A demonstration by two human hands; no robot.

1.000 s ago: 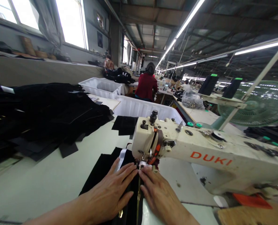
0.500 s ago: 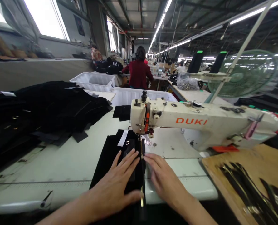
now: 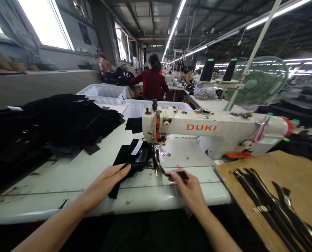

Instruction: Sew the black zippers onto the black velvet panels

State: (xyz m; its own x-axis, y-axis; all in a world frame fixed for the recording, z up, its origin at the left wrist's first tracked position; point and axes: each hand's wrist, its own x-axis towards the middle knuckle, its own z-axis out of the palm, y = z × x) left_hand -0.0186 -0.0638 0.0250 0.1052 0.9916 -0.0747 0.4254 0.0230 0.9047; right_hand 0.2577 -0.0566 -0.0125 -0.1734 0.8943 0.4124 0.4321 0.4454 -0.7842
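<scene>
A black fabric piece (image 3: 123, 155) with a white label (image 3: 137, 147) lies on the sewing table, partly under the needle end of the sewing machine (image 3: 179, 125). My left hand (image 3: 112, 178) pinches its near edge between thumb and fingers, lifting and folding it. From the needle area a black zipper (image 3: 159, 164) with gold teeth curves toward me. Its free end is pinched in my right hand (image 3: 188, 185), to the right of the fabric. A metal zipper pull (image 3: 156, 172) shows near the table's middle.
To the left rises a pile of black fabric pieces (image 3: 71, 115). On the right, several zippers (image 3: 266, 196) lie on a brown board (image 3: 240, 161). White bins (image 3: 102, 91) stand behind the table; a person in dark red (image 3: 154, 82) sits beyond. A green fan (image 3: 258, 80) is at right.
Both hands were lying flat on the fabric. The left has moved left and lifted the fabric's edge; the right has moved right, drawing the zipper's end away from it.
</scene>
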